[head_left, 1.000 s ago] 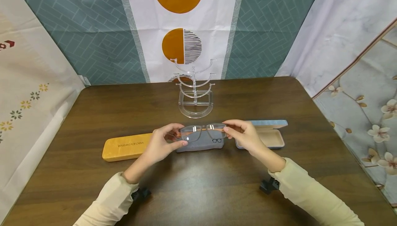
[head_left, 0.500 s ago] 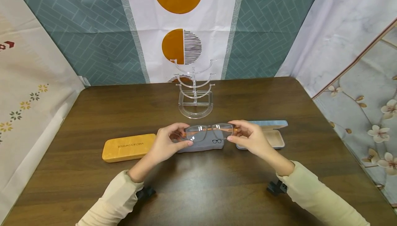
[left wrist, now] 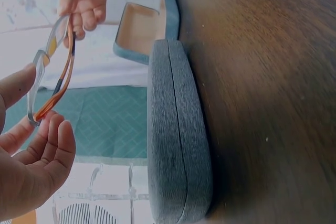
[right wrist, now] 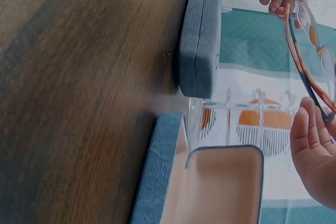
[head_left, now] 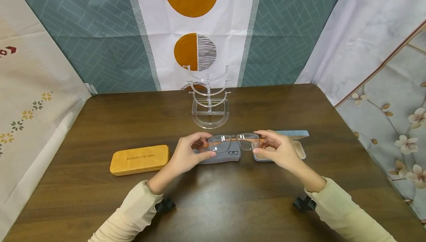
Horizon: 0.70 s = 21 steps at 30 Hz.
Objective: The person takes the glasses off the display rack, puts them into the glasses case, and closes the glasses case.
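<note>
A pair of eyeglasses (head_left: 234,138) with a clear frame and orange temples is held up above the table, its temples folded in behind the lenses. My left hand (head_left: 189,153) pinches one end of the frame between thumb and fingers. At the other end my right hand (head_left: 279,149) grips it the same way. Below and behind the glasses lies a shut grey glasses case (head_left: 219,157) with a small glasses print. Partly behind my right hand sits an open light-blue case (head_left: 299,149) with a beige lining; the left wrist view also shows the glasses (left wrist: 39,87) above the grey case (left wrist: 178,129).
On the left lies a shut yellow case (head_left: 139,159) with lettering on its lid. A clear acrylic tiered display stand (head_left: 209,114) rises at the back middle of the wooden table (head_left: 213,205). Patterned cloths (head_left: 113,42) hang behind and at both sides.
Both hands have shifted to the right together, carrying the glasses along. My right fingers have changed their hold on the frame's end. The cases and the stand stay where they were.
</note>
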Each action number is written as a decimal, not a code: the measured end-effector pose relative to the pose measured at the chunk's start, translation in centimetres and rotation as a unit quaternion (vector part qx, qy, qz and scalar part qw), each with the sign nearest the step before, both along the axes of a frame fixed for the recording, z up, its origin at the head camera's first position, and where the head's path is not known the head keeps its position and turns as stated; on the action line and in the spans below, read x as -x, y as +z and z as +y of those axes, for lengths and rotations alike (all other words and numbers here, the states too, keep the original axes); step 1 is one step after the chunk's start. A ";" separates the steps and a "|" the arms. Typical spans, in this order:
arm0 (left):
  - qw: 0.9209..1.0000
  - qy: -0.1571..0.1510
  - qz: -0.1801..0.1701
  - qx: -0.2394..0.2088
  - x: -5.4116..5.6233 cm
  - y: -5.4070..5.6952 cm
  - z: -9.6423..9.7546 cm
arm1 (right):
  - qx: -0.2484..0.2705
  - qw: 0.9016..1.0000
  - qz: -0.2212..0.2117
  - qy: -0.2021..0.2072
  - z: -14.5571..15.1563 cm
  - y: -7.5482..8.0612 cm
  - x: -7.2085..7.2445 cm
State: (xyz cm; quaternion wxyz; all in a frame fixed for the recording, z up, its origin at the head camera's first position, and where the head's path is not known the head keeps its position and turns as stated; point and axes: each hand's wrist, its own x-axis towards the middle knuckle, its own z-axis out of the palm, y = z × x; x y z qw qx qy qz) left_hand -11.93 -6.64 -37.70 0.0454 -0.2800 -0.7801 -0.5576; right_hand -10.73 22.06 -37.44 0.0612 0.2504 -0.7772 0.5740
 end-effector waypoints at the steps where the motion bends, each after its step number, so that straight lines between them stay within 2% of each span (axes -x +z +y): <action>1: 1.000 0.001 -0.002 0.002 0.0 -0.1 0.1 | 0.000 1.000 0.003 -0.002 0.1 0.0 0.0; 5: 1.000 -0.002 -0.009 0.005 0.1 -0.2 0.7 | -0.008 1.000 0.008 -0.015 0.5 -0.2 -0.1; 13: 1.000 -0.012 0.003 0.016 0.5 -0.6 1.9 | -0.048 0.998 0.006 -0.047 1.7 -0.7 -0.2; 21: 0.999 -0.022 0.018 0.032 1.2 -0.9 3.0 | -0.059 0.997 0.006 -0.053 2.8 -0.6 -0.3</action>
